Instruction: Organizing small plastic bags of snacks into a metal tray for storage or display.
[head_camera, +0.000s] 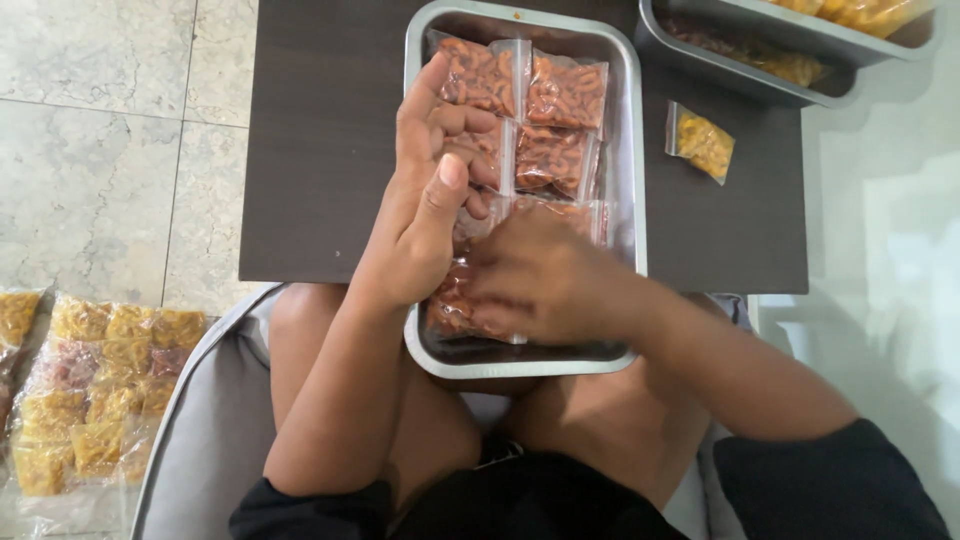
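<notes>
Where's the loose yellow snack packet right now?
In the head view, the yellow snack packet lies alone on the dark table, right of the metal tray of red-orange packets, just below the upper-right trays.

Both hands (430, 200) (545, 280) cover the lower snack bags (452, 305) in the metal tray (625, 200); top-right trays (740, 70) & floor bags (90, 390) cut off by edges.

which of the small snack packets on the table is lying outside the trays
The yellow snack packet lies alone on the dark table, right of the metal tray; the reddish packets sit inside that tray.
</notes>
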